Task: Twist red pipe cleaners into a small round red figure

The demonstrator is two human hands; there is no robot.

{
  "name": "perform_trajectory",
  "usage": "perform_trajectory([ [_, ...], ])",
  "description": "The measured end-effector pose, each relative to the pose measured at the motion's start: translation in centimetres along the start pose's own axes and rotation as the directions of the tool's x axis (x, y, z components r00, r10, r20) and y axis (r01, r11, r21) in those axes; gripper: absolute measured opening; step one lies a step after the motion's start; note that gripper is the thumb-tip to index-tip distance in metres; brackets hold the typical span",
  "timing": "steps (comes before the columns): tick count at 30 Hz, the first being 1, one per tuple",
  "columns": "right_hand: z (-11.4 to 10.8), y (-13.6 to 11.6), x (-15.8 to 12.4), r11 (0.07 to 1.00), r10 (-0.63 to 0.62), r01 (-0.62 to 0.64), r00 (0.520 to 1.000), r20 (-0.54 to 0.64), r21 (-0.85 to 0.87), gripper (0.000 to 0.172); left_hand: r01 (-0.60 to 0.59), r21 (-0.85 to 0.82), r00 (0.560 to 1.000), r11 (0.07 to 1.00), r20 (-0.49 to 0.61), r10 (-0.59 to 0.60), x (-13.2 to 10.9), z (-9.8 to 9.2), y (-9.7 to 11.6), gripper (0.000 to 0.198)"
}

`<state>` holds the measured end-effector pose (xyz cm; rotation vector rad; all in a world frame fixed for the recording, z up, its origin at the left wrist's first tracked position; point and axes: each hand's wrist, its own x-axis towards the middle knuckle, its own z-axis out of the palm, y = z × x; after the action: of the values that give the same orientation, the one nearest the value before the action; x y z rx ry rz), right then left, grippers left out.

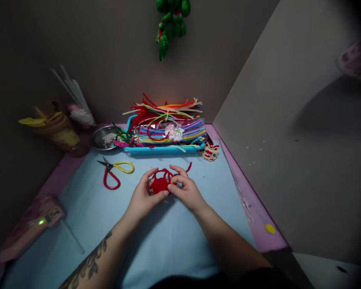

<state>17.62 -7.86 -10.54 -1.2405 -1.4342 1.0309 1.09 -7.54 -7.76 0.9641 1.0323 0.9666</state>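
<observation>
Between my two hands is a red pipe-cleaner piece [160,185], a dense rounded body with open loops along its far edge. My left hand [147,189] grips its left side, thumb along the near edge and fingers behind. On the right, my right hand [184,188] pinches it between thumb and index finger near the loops. A loose red end sticks out beyond the right fingers toward the upper right. Both hands are above the light blue cloth [180,257]. Fingers cover parts of the piece's sides.
Behind stands a blue tray [165,151] of colourful pipe cleaners, with a cream-and-red figure [209,151] at its right. Left are scissors [116,168], a metal bowl [104,138], and a glue gun [45,222] with a green light. A yellow disc [270,228] lies near the right edge.
</observation>
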Motion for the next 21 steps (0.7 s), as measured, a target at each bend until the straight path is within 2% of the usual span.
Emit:
perform_trajectory([
  [7,0.5,0.0,-0.1,0.998,0.034,-0.033,0.999,-0.022,0.048,0.011,-0.017,0.043,1.0,0.999,0.003,0.017,0.1,-0.1,-0.4,0.082],
  [12,0.6,0.3,-0.2,0.995,0.036,-0.034,0.999,-0.019,0.093,0.011,0.044,0.04,0.999,0.998,0.011,-0.045,0.1,-0.1,0.4,0.087],
  [16,0.7,0.6,-0.3,0.986,0.024,-0.029,0.999,0.031,0.164,0.016,0.037,0.058,0.998,0.998,0.057,-0.04,0.0,-0.1,0.4,0.083],
  [19,0.4,0.7,-0.2,0.983,-0.018,0.002,0.996,0.089,0.186,0.021,0.038,0.047,0.997,0.998,0.072,-0.042,0.1,-0.3,0.2,0.079],
  [21,-0.3,0.7,0.1,0.984,-0.088,0.075,0.993,0.073,0.159,0.021,0.044,0.048,0.996,0.998,0.07,-0.048,0.0,-0.4,0.2,0.077],
])
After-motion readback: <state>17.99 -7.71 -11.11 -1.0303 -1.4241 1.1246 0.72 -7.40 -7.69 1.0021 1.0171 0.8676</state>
